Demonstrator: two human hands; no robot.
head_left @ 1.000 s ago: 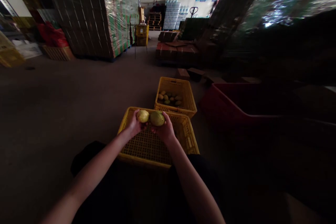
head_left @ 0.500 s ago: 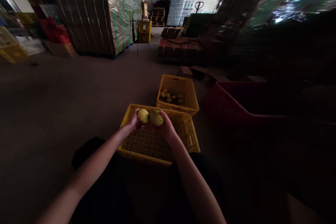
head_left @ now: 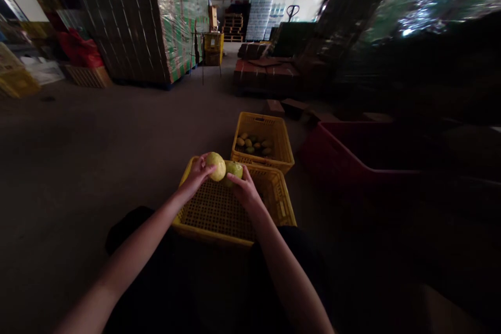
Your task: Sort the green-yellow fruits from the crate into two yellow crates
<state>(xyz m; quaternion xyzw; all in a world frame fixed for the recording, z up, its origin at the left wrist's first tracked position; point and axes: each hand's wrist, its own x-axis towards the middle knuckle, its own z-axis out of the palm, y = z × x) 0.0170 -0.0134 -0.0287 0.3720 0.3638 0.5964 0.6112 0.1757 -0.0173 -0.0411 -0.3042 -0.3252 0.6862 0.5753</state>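
My left hand [head_left: 200, 171] is closed round a pale yellow mango [head_left: 215, 166], with the thumb across its near side. Close beside it, my right hand [head_left: 246, 186] grips a greener mango [head_left: 234, 170], its thumb on top and part of the fruit behind the fingers. Both fruits are held over the near yellow plastic crate [head_left: 230, 240], whose slotted floor shows beneath my hands. Behind it stands a second yellow crate [head_left: 282, 138] with several yellow and green mangoes [head_left: 249, 143] on its bottom.
To the right is a large red bin [head_left: 340, 151]. Flattened cardboard [head_left: 270, 70] lies stacked beyond the crates. A tall wrapped pallet stack [head_left: 172, 21] stands at the left back, near a yellow box on a stand [head_left: 213, 48]. Much of the right side is too dark to make out.
Both mangoes have been turned in my hands. The left one is raised slightly and now sits partly in front of the right one. The view has shifted a little.
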